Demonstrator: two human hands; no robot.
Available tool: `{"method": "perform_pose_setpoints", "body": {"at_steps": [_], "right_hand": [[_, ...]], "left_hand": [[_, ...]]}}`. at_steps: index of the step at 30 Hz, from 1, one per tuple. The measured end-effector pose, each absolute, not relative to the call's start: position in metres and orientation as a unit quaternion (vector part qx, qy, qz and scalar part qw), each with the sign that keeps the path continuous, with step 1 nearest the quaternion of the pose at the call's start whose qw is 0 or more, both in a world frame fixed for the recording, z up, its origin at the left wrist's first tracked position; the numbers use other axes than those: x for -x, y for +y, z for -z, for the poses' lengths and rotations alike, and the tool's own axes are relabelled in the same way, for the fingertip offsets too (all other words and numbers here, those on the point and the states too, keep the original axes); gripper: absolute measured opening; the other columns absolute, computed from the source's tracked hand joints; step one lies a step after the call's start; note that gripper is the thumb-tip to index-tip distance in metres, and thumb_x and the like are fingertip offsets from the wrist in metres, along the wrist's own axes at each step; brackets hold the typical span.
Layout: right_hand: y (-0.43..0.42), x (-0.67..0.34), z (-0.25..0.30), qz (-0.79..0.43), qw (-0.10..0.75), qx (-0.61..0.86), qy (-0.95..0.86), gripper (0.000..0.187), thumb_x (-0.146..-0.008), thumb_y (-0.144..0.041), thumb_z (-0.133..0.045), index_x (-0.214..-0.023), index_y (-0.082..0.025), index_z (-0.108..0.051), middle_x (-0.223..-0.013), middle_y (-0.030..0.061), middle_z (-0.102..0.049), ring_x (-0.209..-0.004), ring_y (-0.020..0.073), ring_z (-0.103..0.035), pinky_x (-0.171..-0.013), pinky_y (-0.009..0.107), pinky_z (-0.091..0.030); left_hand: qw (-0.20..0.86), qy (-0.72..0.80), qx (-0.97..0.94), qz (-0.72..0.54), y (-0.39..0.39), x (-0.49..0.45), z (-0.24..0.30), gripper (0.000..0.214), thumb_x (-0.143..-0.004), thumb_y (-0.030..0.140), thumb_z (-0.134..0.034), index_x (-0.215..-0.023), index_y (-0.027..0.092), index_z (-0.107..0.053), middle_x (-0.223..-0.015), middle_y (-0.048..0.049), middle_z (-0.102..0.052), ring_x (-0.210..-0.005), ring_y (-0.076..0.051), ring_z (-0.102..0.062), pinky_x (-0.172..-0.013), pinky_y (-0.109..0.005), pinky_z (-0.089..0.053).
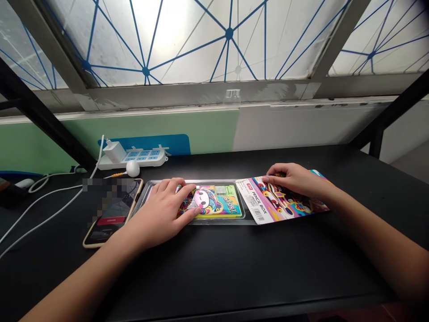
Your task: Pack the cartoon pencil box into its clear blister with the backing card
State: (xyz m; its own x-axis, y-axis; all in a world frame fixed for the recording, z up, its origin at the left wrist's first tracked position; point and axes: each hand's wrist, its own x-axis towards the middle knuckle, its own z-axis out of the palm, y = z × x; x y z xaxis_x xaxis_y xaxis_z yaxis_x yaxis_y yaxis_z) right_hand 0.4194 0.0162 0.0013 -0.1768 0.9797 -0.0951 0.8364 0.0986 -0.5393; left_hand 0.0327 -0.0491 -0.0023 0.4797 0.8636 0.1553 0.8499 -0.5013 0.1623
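Two bare limbs are seen above the black desk (214, 277): the left forearm (77, 286), cut off by the lower edge of the frame, and the right forearm (378, 250), cut off by the right edge. Both are slim and smooth, and are narrowed toward the wrist. Slender fingers are shown on the left hand (157, 214) and the right hand (295, 179), and the nails are trimmed short.

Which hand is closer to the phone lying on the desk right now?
Left. The left hand rests on the pencil box, just beside the phone. The right hand is much farther away, on the far side of the pencil box, on the printed card.
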Motion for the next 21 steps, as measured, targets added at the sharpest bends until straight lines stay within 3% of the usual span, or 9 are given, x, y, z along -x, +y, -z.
{"method": "perform_pose_setpoints", "body": {"at_steps": [16,21], "right_hand": [[0.004,-0.422,-0.017,-0.208,0.180,0.660,-0.699,0.059,-0.072,-0.079,-0.067,-0.086,-0.023,-0.072,-0.079,0.0052,-0.073,-0.069,0.0222,-0.063,-0.057,0.032,-0.044],[-0.003,-0.403,-0.011,-0.194,0.179,0.655,-0.708,0.053,-0.079,-0.075,-0.061,-0.084,-0.024,-0.071,-0.078,0.0047,-0.072,-0.070,0.0230,-0.063,-0.058,0.033,-0.044]], "left_hand": [[0.030,0.502,-0.859,-0.094,-0.050,-0.033,0.004,0.056,-0.101,0.061,-0.040,-0.143,0.026,-0.053,-0.141,-0.0120,-0.050,-0.129,-0.034,-0.043,-0.110,-0.054,-0.036],[0.019,0.508,-0.855,-0.104,-0.051,-0.036,0.007,0.056,-0.101,0.059,-0.040,-0.142,0.024,-0.054,-0.138,-0.0132,-0.052,-0.126,-0.035,-0.045,-0.108,-0.055,-0.037]]}}
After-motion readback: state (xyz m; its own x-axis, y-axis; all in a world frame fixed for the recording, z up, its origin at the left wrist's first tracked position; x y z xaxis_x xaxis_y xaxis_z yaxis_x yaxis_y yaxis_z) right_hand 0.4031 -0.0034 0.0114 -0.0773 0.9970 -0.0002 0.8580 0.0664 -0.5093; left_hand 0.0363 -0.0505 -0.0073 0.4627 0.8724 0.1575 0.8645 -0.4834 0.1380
